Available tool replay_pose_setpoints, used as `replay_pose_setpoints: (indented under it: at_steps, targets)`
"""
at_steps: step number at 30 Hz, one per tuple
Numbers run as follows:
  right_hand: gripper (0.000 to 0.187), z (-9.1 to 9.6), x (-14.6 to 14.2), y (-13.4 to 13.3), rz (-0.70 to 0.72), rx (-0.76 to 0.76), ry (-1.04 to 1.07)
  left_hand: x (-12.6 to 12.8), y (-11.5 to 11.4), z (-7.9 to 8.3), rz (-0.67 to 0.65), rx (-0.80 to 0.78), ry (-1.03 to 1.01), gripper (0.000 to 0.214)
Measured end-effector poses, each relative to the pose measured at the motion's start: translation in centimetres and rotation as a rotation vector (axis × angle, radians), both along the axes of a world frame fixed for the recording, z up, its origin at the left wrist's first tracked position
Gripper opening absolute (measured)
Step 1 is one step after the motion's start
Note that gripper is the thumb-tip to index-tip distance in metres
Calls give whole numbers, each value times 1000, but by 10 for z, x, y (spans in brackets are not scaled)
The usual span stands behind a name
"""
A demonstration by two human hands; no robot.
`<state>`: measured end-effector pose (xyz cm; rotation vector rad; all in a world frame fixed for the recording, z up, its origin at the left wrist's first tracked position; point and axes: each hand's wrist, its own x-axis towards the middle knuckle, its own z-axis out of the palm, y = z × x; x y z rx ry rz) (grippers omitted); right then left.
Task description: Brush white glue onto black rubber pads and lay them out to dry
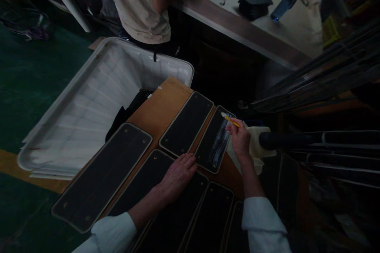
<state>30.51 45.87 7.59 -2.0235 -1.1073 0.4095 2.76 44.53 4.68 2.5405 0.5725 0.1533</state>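
Observation:
My right hand [241, 142] grips a small brush by its yellow handle [232, 121]. White paste covers the brush tip, which touches the far end of a black rounded panel [204, 148]. Whitish wet streaks run along that panel's right side. My left hand [180, 170] lies flat, fingers stretched out, across the near ends of neighbouring black panels. More such panels, pale-edged with small round fittings near their corners, are laid out on a brown board [163, 101]; one long panel [103, 176] is at the left.
A large white bin [97, 83] stands beyond the board with dark material inside. Behind it a person in a beige shirt [139, 4] is at a worktable [237, 35]. A pale container [261, 136] sits right of my right wrist, beside long dark strips [326, 140].

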Motion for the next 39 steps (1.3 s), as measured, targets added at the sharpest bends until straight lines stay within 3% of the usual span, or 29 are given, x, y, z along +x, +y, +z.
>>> replay_pose_setpoints:
  at_steps: [4, 10, 13, 15, 18, 24, 28, 30, 33, 39]
  targets:
    - [38, 3, -21, -29, 70, -89, 0, 0, 1, 3, -4, 7, 6, 25]
    - [32, 38, -85, -108, 166, -259, 63, 0, 1, 0, -5, 25, -1, 25]
    - [29, 54, -101, -132, 203, -311, 181, 0, 1, -1, -7, 8, -3, 26]
    - [29, 60, -98, -132, 178, -321, 247, 0, 1, -1, -12, 4, -4, 27]
    - [31, 60, -76, -105, 69, -253, 248, 0, 0, -3, -12, 9, -6, 27]
    - [31, 33, -29, -18, -11, 28, 99, -1, 0, -5, 0, 11, -5, 26]
    - [32, 14, -19, 11, -16, 52, 43, -2, 0, -5, 5, -8, -19, 26]
    - [33, 8, -23, 9, -3, 10, 36, -2, 1, -5, 11, -13, -19, 25]
    - [35, 7, -41, -15, 71, -85, 7, -2, 1, -5, 9, -9, -20, 23]
    - [30, 39, -101, -96, 193, -237, 35, -2, 3, -2, 7, 3, -44, 26]
